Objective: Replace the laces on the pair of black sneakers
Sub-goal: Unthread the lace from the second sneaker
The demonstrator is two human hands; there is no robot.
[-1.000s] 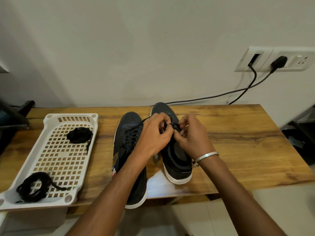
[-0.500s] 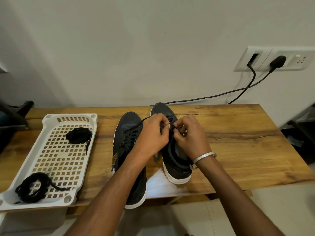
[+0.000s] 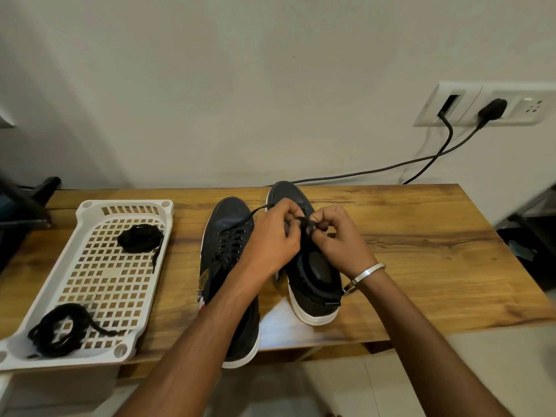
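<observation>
Right black canvas sneaker (image 3: pixel 313 284): under both my hands.
Black lace (image 3: pixel 307 224): pinched between my left hand (image 3: pixel 275 236) and right hand (image 3: pixel 340 236).
Left black sneaker (image 3: pixel 228 251): just left, laced.

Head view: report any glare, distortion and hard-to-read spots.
Head view: soft glare on the table between the sneakers; wide-angle bending tilts the wall socket; the black lace pinched by left hand and right hand blends into the dark sneaker.

Two black sneakers (image 3: pixel 231 266) (image 3: pixel 313 275), two lace bundles (image 3: pixel 140 237) (image 3: pixel 58 329), one white tray (image 3: pixel 90 212), two hands (image 3: pixel 272 236) (image 3: pixel 343 236).
</observation>
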